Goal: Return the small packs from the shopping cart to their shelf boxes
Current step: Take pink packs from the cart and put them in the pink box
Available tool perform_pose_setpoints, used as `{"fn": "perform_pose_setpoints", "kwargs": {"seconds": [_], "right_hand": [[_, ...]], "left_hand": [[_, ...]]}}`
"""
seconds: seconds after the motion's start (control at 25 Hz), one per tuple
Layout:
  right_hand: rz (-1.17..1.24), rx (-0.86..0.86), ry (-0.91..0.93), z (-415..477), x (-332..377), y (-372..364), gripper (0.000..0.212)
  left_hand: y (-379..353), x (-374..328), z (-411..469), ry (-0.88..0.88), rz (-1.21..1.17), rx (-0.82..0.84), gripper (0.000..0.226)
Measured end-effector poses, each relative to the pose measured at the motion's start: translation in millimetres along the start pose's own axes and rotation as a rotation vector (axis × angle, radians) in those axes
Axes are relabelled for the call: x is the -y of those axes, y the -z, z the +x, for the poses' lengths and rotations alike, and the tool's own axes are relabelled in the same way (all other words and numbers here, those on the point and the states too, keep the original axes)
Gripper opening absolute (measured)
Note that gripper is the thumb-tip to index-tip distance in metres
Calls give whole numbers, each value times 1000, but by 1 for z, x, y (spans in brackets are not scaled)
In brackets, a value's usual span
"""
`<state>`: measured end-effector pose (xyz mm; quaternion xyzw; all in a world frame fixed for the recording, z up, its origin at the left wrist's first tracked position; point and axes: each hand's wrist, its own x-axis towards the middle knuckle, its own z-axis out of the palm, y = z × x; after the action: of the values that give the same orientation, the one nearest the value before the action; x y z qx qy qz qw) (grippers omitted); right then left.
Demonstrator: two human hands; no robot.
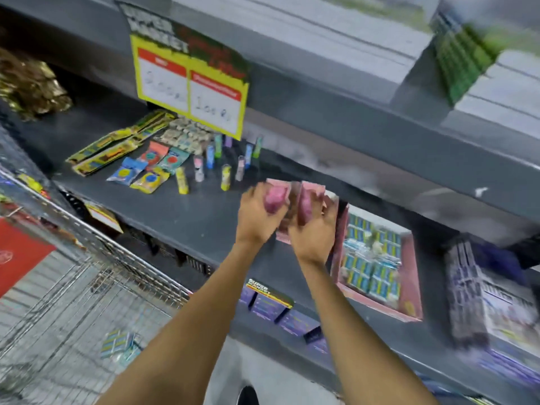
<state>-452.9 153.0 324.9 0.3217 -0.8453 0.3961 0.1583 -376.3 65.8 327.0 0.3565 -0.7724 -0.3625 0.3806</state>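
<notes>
Both my hands are raised over the dark shelf [187,217], close together. My left hand [257,214] is shut on a pink small pack [276,200]. My right hand [314,229] is shut on another pink pack [306,207]. Just right of my hands lies a pink shelf box [409,276] filled with blue and green small packs [371,258]. At the lower left is the wire shopping cart [96,276], with a few blue and green packs [117,343] lying on its bottom. The frame is blurred by motion.
Coloured sachets [146,168] and upright small tubes [225,176] stand on the shelf to the left. A yellow and red price sign [190,89] hangs from the shelf above. A stack of purple packs [467,296] sits at the right. Price tags [268,299] line the shelf's front edge.
</notes>
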Motion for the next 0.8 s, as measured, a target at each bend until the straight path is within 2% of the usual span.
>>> {"fn": "perform_pose_setpoints", "kwargs": {"seconds": [0.12, 0.24, 0.32, 0.44, 0.52, 0.68, 0.8], "right_hand": [[-16, 50, -110, 0, -26, 13, 60], [-32, 48, -167, -2, -35, 12, 54], [-56, 69, -141, -2, -38, 7, 50], [-90, 81, -139, 2, -42, -1, 47], [-102, 74, -116, 1, -44, -1, 44], [-160, 87, 26, -3, -43, 5, 49], [-150, 78, -16, 5, -43, 2, 51]], "left_hand": [[-29, -21, 4, 21, 53, 60, 38], [-49, -22, 9, 66, 139, 125, 46], [-53, -19, 10, 56, 148, 146, 47], [-52, -11, 5, -62, 167, 165, 40], [-50, 0, 0, -123, 211, 166, 46], [-45, 5, -7, -72, 315, 192, 49], [-46, 3, 0, -58, 331, 212, 35]]}}
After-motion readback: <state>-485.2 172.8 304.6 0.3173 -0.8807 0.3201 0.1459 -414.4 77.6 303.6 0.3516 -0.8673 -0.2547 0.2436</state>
